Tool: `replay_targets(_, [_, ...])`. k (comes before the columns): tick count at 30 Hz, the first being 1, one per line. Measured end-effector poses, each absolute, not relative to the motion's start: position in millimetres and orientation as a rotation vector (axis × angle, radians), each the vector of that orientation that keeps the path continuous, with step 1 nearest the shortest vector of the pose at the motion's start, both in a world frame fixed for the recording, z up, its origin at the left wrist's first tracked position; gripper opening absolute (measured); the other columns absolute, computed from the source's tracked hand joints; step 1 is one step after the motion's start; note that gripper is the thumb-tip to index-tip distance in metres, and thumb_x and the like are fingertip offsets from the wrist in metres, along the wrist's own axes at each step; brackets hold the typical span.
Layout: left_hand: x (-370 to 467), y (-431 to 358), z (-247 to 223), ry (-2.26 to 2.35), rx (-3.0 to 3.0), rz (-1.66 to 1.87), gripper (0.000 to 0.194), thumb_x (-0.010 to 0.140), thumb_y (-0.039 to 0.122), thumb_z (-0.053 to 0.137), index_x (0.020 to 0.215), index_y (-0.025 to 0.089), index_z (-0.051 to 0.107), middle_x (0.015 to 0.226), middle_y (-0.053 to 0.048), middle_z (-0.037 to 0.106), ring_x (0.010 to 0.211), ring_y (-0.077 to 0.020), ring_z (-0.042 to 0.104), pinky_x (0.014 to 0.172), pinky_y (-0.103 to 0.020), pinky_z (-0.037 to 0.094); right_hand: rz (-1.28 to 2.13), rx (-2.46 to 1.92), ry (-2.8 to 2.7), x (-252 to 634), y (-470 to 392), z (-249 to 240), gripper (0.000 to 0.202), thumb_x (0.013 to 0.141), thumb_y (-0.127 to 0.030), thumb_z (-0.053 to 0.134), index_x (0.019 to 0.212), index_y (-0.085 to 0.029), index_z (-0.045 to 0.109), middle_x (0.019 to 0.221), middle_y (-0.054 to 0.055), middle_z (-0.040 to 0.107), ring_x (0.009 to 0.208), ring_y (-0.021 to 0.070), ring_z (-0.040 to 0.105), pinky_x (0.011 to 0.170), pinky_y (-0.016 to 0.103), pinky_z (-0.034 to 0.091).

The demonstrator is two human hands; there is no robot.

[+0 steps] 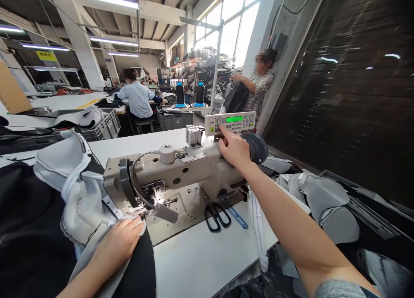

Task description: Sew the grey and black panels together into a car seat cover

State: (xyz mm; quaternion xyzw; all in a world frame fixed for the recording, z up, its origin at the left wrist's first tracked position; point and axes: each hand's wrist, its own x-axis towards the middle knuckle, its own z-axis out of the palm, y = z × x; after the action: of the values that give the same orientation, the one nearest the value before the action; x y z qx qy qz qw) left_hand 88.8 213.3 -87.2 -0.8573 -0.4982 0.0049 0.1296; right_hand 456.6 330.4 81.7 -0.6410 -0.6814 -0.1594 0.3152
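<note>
A sewing machine (207, 173) lies across the white table, its lamp shining on the needle area. My left hand (121, 237) is closed on the edge of a grey and black sewn fabric piece (77, 203), close beside the presser foot. Part of that edge is hidden under my fingers. My right hand (234, 149) reaches over the machine to the control panel (229, 122) with its green screen. Its index finger is stretched out and touches the buttons at the panel's left; the other fingers curl in, holding nothing.
Black-handled scissors (217, 216) and a blue thread snipper (237, 217) lie by the machine's base. A white strip (258, 224) hangs over the table's front edge. Grey sewn pieces (323, 194) are piled at right. Behind stand two black thread cones (200, 93) and two people.
</note>
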Motion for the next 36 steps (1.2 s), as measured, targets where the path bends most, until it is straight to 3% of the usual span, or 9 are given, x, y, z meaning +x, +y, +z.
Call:
replay_targets(5, [92,210,-82,-1.479,-2.491,-0.100,0.042,0.083,0.016,0.033,0.102,0.023,0.069,0.112,-0.007,0.067,0.100,-0.0245,0.063,0.088,-0.040,0.052,-0.366,-1.801,-1.797,460,333,88,0.051,0.088,-0.034,0.043,0.139,-0.028,0.045,0.095,0.006,0.069,0.085,0.0250,0.061,0.068,0.031,0.045])
replay_targets(9, [95,207,-77,-1.453,-2.507,-0.141,0.034,0.084,0.011,0.038,0.098,0.021,0.067,0.109,-0.007,0.067,0.093,-0.0246,0.062,0.082,-0.039,0.050,-0.399,-1.548,-1.757,459,327,75,0.051,0.088,-0.028,0.042,0.138,-0.020,0.044,0.096,0.008,0.067,0.088,0.0244,0.060,0.075,0.035,0.047])
replay_targets(13, [99,204,-72,-1.415,-2.516,-0.114,0.025,0.084,0.008,0.044,0.095,0.015,0.066,0.105,-0.011,0.067,0.092,-0.0236,0.061,0.082,-0.035,0.047,-0.382,-1.103,-1.702,436,294,42,0.041,0.090,-0.022,0.039,0.128,-0.017,0.052,0.088,0.007,0.063,0.078,0.0199,0.059,0.077,0.035,0.048])
replay_targets(17, [101,202,-71,-1.499,-2.531,-0.063,0.019,0.087,0.012,0.045,0.092,0.014,0.063,0.099,-0.009,0.065,0.092,-0.0225,0.058,0.082,-0.033,0.044,-0.218,-0.676,-1.948,398,242,2,0.033,0.088,-0.015,0.044,0.115,-0.024,0.061,0.073,0.004,0.060,0.067,0.0177,0.057,0.065,0.032,0.047])
replay_targets(20, [100,201,-71,-1.549,-2.534,-0.047,0.019,0.088,0.013,0.044,0.092,0.014,0.062,0.097,-0.008,0.063,0.092,-0.0211,0.057,0.083,-0.032,0.043,-0.100,-0.400,-2.173,371,212,-27,0.035,0.083,-0.008,0.047,0.112,-0.022,0.061,0.073,0.003,0.061,0.064,0.0158,0.055,0.058,0.030,0.042])
replay_targets(24, [101,201,-74,-1.588,-2.545,-0.092,0.019,0.086,0.010,0.045,0.092,0.014,0.062,0.096,-0.009,0.062,0.093,-0.0212,0.056,0.084,-0.033,0.043,0.075,-0.335,-2.303,339,187,-63,0.029,0.084,-0.007,0.046,0.104,-0.017,0.063,0.070,0.002,0.061,0.063,0.0140,0.053,0.057,0.028,0.039])
replay_targets(31, [91,197,-75,-1.825,-2.461,-0.248,0.019,0.083,0.007,0.044,0.076,0.014,0.060,0.082,-0.006,0.062,0.082,-0.0190,0.057,0.075,-0.029,0.045,0.209,-0.188,-2.607,299,166,-106,0.023,0.085,-0.013,0.045,0.097,-0.019,0.065,0.068,0.001,0.057,0.061,0.0144,0.051,0.053,0.029,0.036])
replay_targets(34, [67,177,-63,-2.085,-2.348,-0.490,0.018,0.087,0.018,0.044,0.077,0.015,0.059,0.074,-0.002,0.061,0.069,-0.0153,0.056,0.067,-0.026,0.044,0.372,-0.153,-2.531,284,167,-106,0.027,0.086,-0.011,0.043,0.101,-0.019,0.063,0.075,0.003,0.060,0.066,0.0148,0.054,0.057,0.028,0.043])
replay_targets(36, [50,159,-53,-2.376,-2.249,-0.911,0.021,0.087,0.028,0.045,0.076,0.016,0.059,0.068,0.001,0.059,0.063,-0.0132,0.053,0.062,-0.024,0.043,0.555,-0.226,-2.374,268,173,-99,0.029,0.088,-0.010,0.041,0.106,-0.019,0.060,0.086,0.005,0.063,0.077,0.0158,0.057,0.067,0.029,0.048])
